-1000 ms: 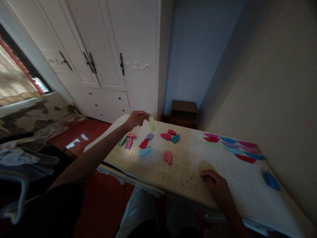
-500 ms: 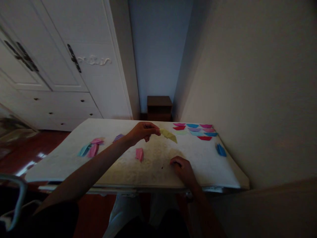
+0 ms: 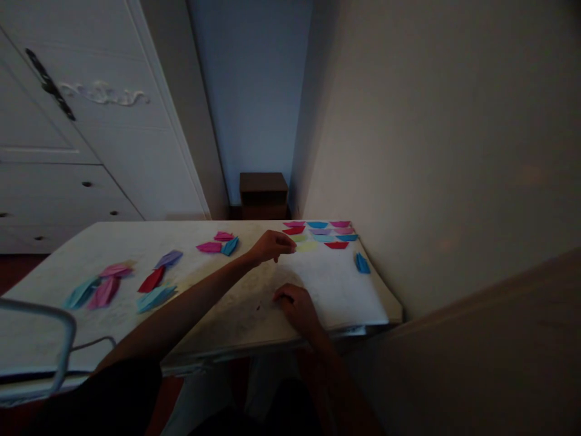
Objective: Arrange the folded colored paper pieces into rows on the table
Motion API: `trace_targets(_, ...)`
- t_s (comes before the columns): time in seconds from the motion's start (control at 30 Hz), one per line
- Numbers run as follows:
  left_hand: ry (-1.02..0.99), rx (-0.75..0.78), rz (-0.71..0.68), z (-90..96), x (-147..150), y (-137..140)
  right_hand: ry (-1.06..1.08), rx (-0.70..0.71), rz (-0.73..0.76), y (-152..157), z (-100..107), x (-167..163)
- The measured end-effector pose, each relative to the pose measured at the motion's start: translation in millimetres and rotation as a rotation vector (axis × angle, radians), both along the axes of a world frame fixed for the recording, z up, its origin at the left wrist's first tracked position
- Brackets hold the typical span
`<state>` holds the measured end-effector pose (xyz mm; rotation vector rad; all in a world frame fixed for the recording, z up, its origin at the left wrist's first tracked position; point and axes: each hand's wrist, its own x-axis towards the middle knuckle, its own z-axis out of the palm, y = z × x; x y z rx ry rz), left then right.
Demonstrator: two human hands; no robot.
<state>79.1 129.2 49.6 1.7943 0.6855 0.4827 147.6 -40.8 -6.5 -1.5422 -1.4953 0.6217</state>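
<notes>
My left hand (image 3: 274,245) reaches out over the far right part of the table and pinches a yellow folded paper boat (image 3: 307,246) by its left end. The boat is at or just above the tabletop, beside a red paper boat (image 3: 336,245) and below a pale yellow-green one (image 3: 299,238). Several pink, blue, purple and red paper boats lie flat there in rows. My right hand (image 3: 297,307) rests on the table nearer to me, its fingers curled in with nothing visible in them. A blue folded paper (image 3: 362,263) lies near the right edge.
The white table (image 3: 336,297) stands against a wall on the right. On its left lie loose folded papers: light blue (image 3: 155,298), red (image 3: 151,279), purple (image 3: 169,259) and several pink ones (image 3: 104,292). A metal bar (image 3: 68,339) curves at lower left. A brown cabinet (image 3: 263,181) stands beyond.
My left hand has carried the yellow paper boat down to the end of the lower row of boats. The view has turned right. My right hand stays curled on the table.
</notes>
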Motion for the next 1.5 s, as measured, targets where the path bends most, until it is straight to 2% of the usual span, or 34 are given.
trace_targets(0.1,0.055,0.147,-0.058,-12.5,11.7,12.1,0.011,-0.008,-0.01,-0.1,0.1,-0.2)
trace_targets(0.23,0.097,0.221,-0.112,-24.7,24.9,26.8,0.035,0.016,0.003,-0.8,-1.4,0.7)
trace_targets(0.43,0.158,0.372,-0.174,-30.4,33.3,39.7,0.058,0.011,0.002,-0.8,-3.1,2.4)
trace_targets(0.57,0.188,0.517,-0.18,-26.9,35.5,36.9,0.069,0.011,-0.002,-1.0,-2.3,2.3)
trace_targets(0.77,0.273,0.736,-0.195,-30.2,44.8,15.4,0.068,0.017,0.004,-2.0,-0.5,2.3)
trace_targets(1.0,0.389,0.839,-0.179,-37.5,60.1,8.5,0.081,0.036,0.006,-1.6,-2.2,2.2)
trace_targets(1.5,0.445,0.942,-0.152,-33.6,76.9,2.7,0.079,0.021,0.014,-1.3,-1.2,2.8)
